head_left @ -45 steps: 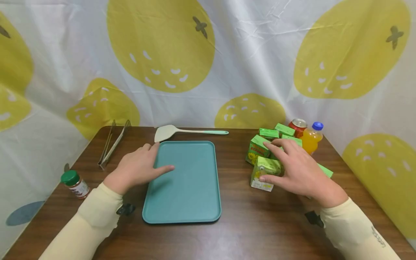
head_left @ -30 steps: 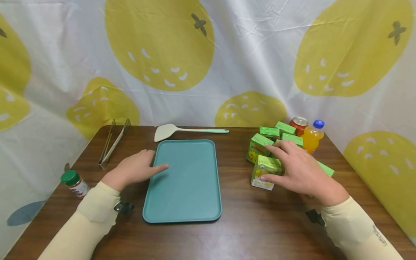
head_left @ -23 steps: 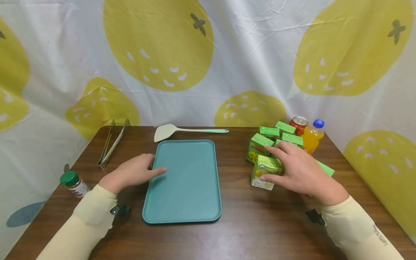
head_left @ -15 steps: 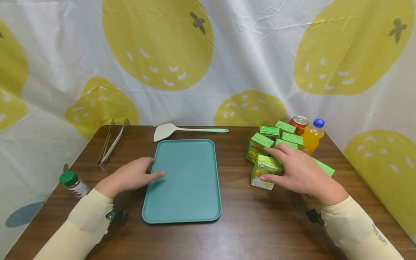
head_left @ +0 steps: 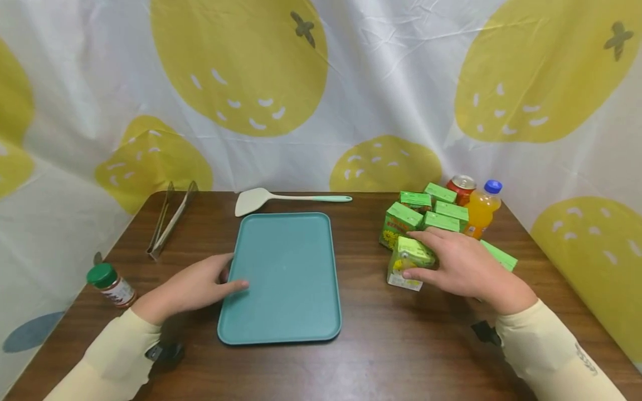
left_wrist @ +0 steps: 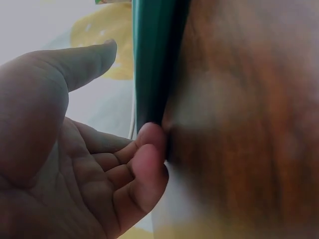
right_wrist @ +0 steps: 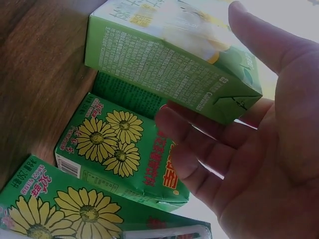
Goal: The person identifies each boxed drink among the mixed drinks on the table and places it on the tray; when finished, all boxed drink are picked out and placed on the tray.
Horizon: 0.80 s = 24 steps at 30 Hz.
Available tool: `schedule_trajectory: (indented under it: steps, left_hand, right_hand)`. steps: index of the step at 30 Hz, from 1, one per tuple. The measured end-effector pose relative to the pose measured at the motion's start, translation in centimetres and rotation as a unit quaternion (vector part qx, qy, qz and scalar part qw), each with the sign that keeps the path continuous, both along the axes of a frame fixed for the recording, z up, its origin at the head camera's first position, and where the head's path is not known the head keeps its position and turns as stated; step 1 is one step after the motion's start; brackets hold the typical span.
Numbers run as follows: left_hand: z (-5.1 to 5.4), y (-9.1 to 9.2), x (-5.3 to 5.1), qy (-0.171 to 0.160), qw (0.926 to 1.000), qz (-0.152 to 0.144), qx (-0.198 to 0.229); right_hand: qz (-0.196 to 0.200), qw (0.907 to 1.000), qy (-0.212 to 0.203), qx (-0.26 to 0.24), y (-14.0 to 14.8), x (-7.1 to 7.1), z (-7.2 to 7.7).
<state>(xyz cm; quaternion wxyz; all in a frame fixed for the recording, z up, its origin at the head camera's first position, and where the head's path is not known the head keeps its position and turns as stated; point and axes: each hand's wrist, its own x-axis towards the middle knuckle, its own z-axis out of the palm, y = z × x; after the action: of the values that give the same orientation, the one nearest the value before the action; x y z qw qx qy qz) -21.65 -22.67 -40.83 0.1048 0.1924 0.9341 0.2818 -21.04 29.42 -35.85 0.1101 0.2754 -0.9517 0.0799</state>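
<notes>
My left hand (head_left: 195,284) is at the left edge of a teal rectangular tray (head_left: 283,312). In the left wrist view its loosely bent fingertips (left_wrist: 149,172) meet the tray's edge near the table, while the thumb stands apart. My right hand (head_left: 461,267) straddles a light green and white juice box (head_left: 405,281) that stands upright. The right wrist view has the thumb apart from that juice box (right_wrist: 164,74), with fingers spread behind its far side. Darker green drink boxes (right_wrist: 109,144) with yellow flowers stand close to those fingers; my right hand partly hides the group.
Behind my right hand stand several green boxes (head_left: 441,220), a red can (head_left: 461,188) and an orange drink bottle (head_left: 482,210). A spatula (head_left: 253,201) lies beyond the tray. Metal tongs (head_left: 173,223) and a green-lidded jar (head_left: 117,289) sit at the left.
My left hand has come down and toward me, from over the tray's far left corner to its left edge. The right hand stays around the light green juice box, which has not moved.
</notes>
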Motion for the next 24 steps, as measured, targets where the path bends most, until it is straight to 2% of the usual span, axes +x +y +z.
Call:
schedule_trajectory:
  steps: [10,16,24]
  left_hand:
    - [-0.7,-0.4,0.8,0.014,0.9996,-0.007,0.025]
    - [-1.1,-0.8,0.8,0.027,0.9992,-0.007,0.028]
    - [-1.7,-1.3,0.6,0.03,0.9985,0.007,0.046]
  right_hand:
    - [0.004,0.9994,-0.025,-0.022,0.3,0.0,0.3]
    - [0.019,0.9975,-0.051,-0.046,0.2,-0.1,0.7]
    - [0.022,0.9946,-0.075,-0.068,0.3,-0.2,0.5]
